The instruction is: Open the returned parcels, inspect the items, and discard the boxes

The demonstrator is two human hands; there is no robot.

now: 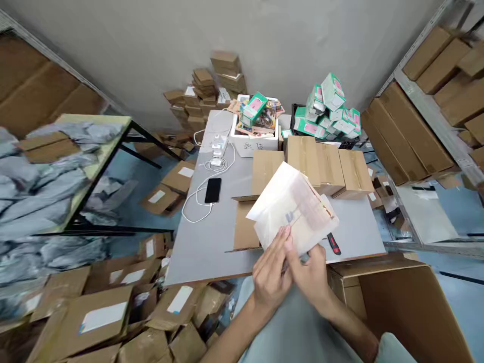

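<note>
Both my hands hold a boxed item wrapped in a translucent white bag (293, 209) just above the near edge of the grey table (212, 242). My left hand (270, 272) grips its lower left corner, fingers curled on the bag. Overlapping it, my right hand (312, 275) grips the bottom edge. Beneath the bag lies an open flat cardboard box (244, 227). A red utility knife (333, 243) rests on the table just right of my hands.
A black phone (213, 190) with white cables lies mid-table. Brown cartons (325, 166), a white bin (253, 143) and green boxes (328, 111) crowd the far end. A large open carton (401, 307) stands at right. Labelled parcels (102, 312) litter the floor left; grey bags (41, 166) cover a side table.
</note>
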